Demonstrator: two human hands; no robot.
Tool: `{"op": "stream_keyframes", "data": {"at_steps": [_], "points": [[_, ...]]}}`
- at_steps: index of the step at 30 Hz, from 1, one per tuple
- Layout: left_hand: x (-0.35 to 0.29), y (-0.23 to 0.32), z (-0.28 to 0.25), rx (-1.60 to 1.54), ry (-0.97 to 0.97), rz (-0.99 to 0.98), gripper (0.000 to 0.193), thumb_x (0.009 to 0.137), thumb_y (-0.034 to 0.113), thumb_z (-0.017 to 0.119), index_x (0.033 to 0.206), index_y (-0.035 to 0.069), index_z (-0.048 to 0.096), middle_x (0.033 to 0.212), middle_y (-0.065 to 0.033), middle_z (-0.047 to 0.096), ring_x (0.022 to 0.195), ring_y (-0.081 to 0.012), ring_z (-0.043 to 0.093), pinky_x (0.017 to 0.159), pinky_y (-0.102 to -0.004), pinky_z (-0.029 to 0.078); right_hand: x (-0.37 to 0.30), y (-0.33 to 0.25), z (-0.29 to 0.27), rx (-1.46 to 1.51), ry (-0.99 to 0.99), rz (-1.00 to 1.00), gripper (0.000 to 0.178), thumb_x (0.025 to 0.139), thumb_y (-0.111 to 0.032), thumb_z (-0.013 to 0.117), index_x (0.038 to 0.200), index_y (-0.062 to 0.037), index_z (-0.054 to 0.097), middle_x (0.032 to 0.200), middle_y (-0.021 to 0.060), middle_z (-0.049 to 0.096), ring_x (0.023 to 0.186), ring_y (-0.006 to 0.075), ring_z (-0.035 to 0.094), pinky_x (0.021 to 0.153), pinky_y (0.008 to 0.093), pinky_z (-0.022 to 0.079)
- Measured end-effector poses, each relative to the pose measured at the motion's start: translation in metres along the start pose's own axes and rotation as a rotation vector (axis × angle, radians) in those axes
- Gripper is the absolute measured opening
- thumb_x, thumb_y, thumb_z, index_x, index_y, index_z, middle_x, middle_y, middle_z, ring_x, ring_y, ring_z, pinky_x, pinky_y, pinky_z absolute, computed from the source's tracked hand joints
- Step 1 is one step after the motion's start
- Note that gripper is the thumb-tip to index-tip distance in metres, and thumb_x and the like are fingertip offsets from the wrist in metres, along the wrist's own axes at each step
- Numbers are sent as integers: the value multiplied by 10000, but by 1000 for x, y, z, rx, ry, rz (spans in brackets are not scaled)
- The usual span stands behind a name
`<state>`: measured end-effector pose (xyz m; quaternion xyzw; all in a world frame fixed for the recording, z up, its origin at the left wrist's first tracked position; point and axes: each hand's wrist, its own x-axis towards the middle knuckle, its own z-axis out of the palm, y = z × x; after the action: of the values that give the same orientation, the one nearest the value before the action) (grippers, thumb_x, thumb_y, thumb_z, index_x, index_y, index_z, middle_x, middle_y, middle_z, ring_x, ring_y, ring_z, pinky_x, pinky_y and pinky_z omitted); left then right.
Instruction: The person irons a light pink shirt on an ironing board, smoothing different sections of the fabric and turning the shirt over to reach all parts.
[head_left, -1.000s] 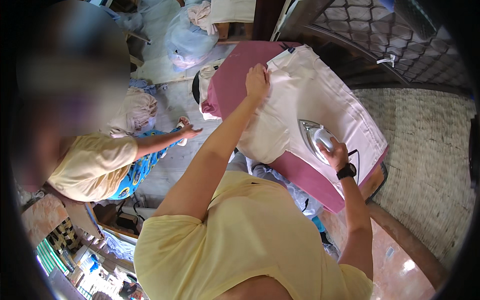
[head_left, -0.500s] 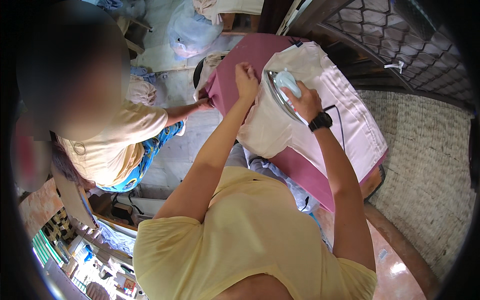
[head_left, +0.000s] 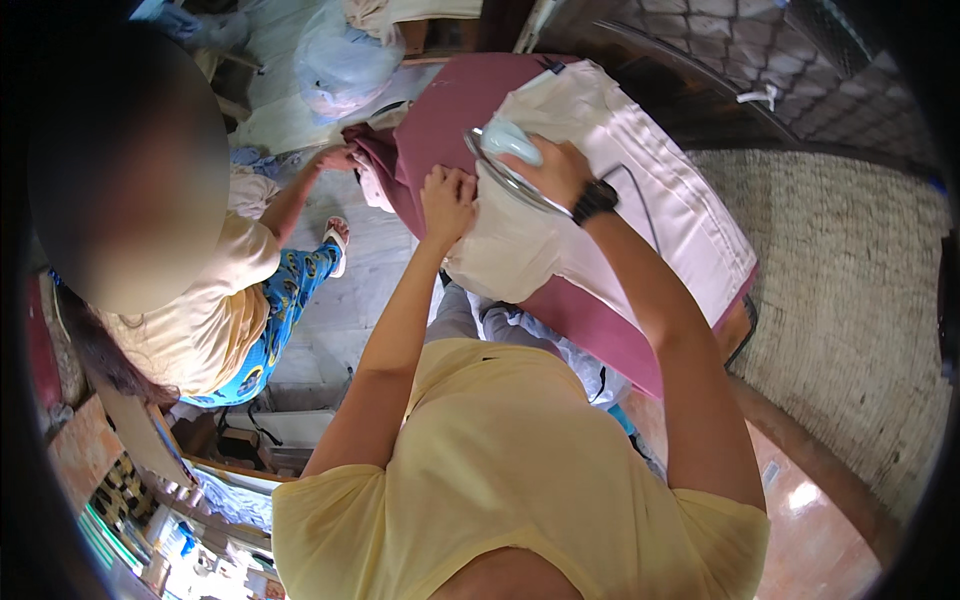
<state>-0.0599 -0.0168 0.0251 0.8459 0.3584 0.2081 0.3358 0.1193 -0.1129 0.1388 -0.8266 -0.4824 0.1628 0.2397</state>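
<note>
My right hand [head_left: 562, 178] is wrapped round the handle of a pale blue iron [head_left: 508, 143], whose metal soleplate rests at the left part of a cream garment [head_left: 600, 220]. The garment lies spread over an ironing board with a maroon cover [head_left: 450, 100]. At the garment's left edge, my left hand [head_left: 448, 205] has its fingers curled down onto the cloth; the fingertips are partly hidden. A dark cord [head_left: 640, 195] loops over the garment to the right of my right wrist.
To the left a person [head_left: 205, 340] holds the cover's bunched left edge [head_left: 370, 155]. A plastic bag of cloth [head_left: 345, 65] lies on the floor at the far side. A metal lattice door [head_left: 720, 55] stands at the far right, beside a woven mat [head_left: 830, 260].
My left hand has come nearer, down to the garment's edge. The iron has shifted left and slightly farther away. The other person's hand has moved the cover's edge farther off, bunching it.
</note>
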Motion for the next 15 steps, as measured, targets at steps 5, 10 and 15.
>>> {"op": "stream_keyframes", "data": {"at_steps": [5,10,15], "points": [[15,-1,8,-42,38,-158,257,961,296,524,975,51,600,971,-153,590,966,-366,553,811,-494,419,20,-18,-2,-63,-154,170,655,821,-697,566,1096,-118,699,983,180,712,961,393,669,820,475,535],[25,13,16,-40,-8,-45,325,884,321,674,1033,42,594,997,-147,603,978,-343,573,824,-470,441,-66,44,-37,0,-112,219,640,817,-653,605,1162,-120,684,1027,170,712,988,371,671,864,463,528],[50,43,28,-5,32,39,359,853,274,700,1107,54,573,1087,-145,565,1032,-339,551,861,-449,445,-179,134,-88,-172,-1,286,586,812,-614,664,950,-46,699,783,177,703,748,375,692,684,473,558]]}}
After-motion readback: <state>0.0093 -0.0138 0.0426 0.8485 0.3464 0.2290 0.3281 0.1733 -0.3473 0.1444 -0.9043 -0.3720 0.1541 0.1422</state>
